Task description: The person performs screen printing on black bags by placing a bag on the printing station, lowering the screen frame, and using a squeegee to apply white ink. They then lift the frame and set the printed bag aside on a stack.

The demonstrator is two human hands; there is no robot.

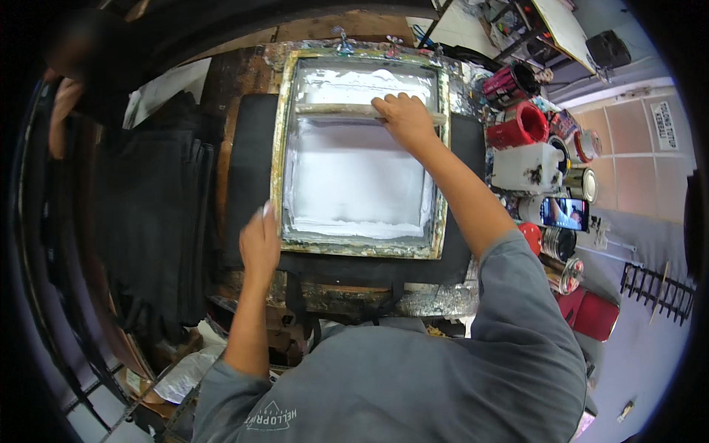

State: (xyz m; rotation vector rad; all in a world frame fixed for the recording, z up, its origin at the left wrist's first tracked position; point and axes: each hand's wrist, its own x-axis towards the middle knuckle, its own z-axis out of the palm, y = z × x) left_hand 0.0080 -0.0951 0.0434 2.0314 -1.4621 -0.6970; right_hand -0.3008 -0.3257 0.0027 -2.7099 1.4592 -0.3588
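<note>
A screen printing frame (362, 249), its worn wooden rim caked with paint, lies over a black fabric bag (251, 162) on the work table. White ink (354, 225) spreads across the mesh, thicker along its near and far ends. My right hand (404, 118) grips a long wooden-handled squeegee (336, 111), which lies crosswise over the far part of the mesh. At the frame's left rim, my left hand (260, 240) is closed with its fingers curled against the wood. The squeegee's blade is hardly visible.
Stacked black bags (159, 221) lie at the left. Metal clamps (344, 44) stand behind the frame. Paint tins (521, 122), a white jug (526, 168) and a phone (565, 213) crowd the right side. Another person's hand (66, 103) shows at far left.
</note>
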